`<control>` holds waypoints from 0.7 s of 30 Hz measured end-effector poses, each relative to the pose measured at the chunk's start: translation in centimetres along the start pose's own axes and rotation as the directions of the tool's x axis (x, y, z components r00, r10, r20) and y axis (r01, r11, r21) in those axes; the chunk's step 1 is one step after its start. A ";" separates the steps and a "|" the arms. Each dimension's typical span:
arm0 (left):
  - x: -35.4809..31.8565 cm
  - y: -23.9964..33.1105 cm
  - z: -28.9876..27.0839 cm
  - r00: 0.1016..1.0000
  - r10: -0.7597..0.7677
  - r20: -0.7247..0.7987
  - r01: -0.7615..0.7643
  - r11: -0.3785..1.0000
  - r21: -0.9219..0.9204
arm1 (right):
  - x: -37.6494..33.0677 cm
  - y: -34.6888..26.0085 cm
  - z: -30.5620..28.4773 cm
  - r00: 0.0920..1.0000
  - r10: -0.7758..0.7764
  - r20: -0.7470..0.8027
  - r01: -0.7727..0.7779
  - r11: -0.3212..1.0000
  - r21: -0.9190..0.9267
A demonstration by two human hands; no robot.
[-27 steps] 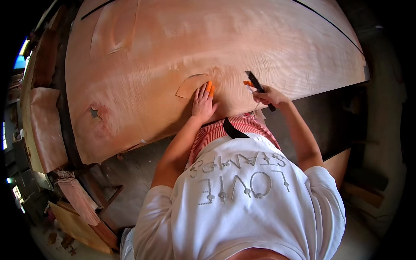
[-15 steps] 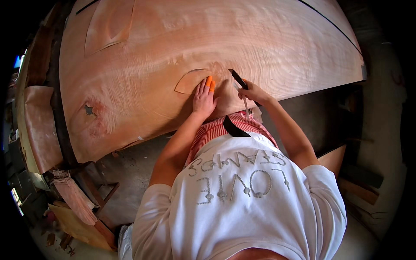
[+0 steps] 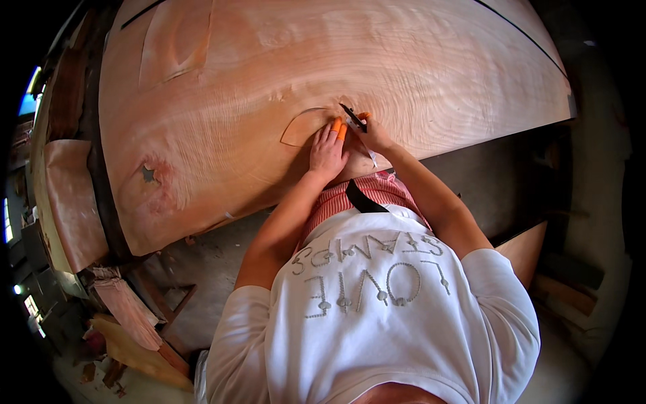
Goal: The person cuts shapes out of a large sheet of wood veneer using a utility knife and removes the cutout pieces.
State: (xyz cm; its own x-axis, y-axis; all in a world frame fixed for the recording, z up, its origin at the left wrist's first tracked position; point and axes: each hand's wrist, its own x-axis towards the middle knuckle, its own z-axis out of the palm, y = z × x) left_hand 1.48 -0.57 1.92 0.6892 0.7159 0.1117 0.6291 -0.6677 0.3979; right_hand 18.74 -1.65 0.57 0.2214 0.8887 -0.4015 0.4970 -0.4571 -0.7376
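My left hand (image 3: 328,153) lies flat on a large sheet of pinkish-tan wood veneer (image 3: 242,74), its fingers stretched out, with orange finger covers on two of them. Beside its fingertips is a leaf-shaped piece of veneer (image 3: 301,128) with a dark outline, partly under the hand. In my right hand (image 3: 375,137) I grip a slim black knife (image 3: 351,114); its tip points up and left, near the left fingertips. One right finger also wears an orange cover. A thin pale strip (image 3: 372,159) hangs below the right hand, by the sheet's near edge.
A ragged hole (image 3: 148,174) with reddish wood around it is at the sheet's left. A loose veneer piece (image 3: 176,44) lies at the upper left. More veneer sheets (image 3: 73,202) stand on the left, with scraps on the floor. A wooden board (image 3: 523,252) leans at right.
My right hand has moved up and left, bringing the knife close to the left fingertips. The left hand keeps its place on the veneer. The whole view has shifted slightly.
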 end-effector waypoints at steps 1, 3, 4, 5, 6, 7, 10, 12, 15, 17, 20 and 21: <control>0.3 0.0 -0.2 0.999 0.050 0.019 -0.050 0.999 0.013 | 0.1 0.2 0.0 1.000 -0.006 0.001 0.006 1.000 -0.017; 1.1 0.0 -0.2 0.987 0.149 0.060 -0.151 0.988 0.035 | 0.2 0.4 0.1 1.000 -0.014 -0.016 0.014 0.999 -0.041; 1.3 0.0 -0.1 0.990 0.130 0.057 -0.132 0.990 0.039 | 0.2 0.3 0.2 0.999 -0.018 -0.033 0.016 0.999 -0.047; 1.5 0.2 0.0 0.992 0.112 0.055 -0.114 0.993 0.042 | 0.2 0.2 0.2 0.998 -0.021 -0.051 0.018 0.998 -0.054; 1.5 0.0 0.3 0.995 0.091 0.052 -0.093 0.994 0.049 | 0.2 0.1 0.3 0.998 0.007 -0.056 -0.009 0.999 -0.033; 1.4 -0.1 0.6 0.994 0.090 0.067 -0.096 0.990 0.098 | 0.0 0.0 0.3 0.998 0.035 -0.061 -0.035 0.999 -0.011; 1.6 0.2 0.7 0.990 0.088 0.113 -0.109 0.974 0.198 | -0.9 1.4 -0.1 0.996 0.080 -0.035 -0.077 0.995 0.062; 1.7 0.4 0.7 0.988 0.072 0.138 -0.100 0.973 0.206 | -1.9 2.5 -0.4 0.995 0.104 0.005 -0.104 0.993 0.056; 1.7 0.5 0.7 0.972 0.042 0.231 -0.116 0.941 0.317 | -3.0 3.0 -1.4 0.990 0.099 0.096 -0.096 0.995 -0.034; 2.1 1.0 0.1 0.956 0.038 0.290 -0.142 0.927 0.346 | -2.2 3.2 -3.6 0.982 0.018 0.186 -0.004 0.997 -0.073; 2.4 1.1 0.3 0.952 0.057 0.302 -0.178 0.904 0.388 | -0.2 2.9 -7.2 0.955 -0.008 0.297 0.083 0.967 -0.240; 1.9 0.4 0.5 0.955 0.052 0.293 -0.173 0.898 0.404 | -0.3 1.8 -8.3 0.939 0.016 0.344 0.115 0.927 -0.358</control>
State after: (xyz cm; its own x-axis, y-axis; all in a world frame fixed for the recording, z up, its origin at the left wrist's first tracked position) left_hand 3.25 0.41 1.83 0.7959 0.5890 -0.1399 0.5913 -0.8059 -0.0293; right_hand 26.54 -2.38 3.89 -0.0723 0.8145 -0.5756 0.7860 -0.3088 -0.5356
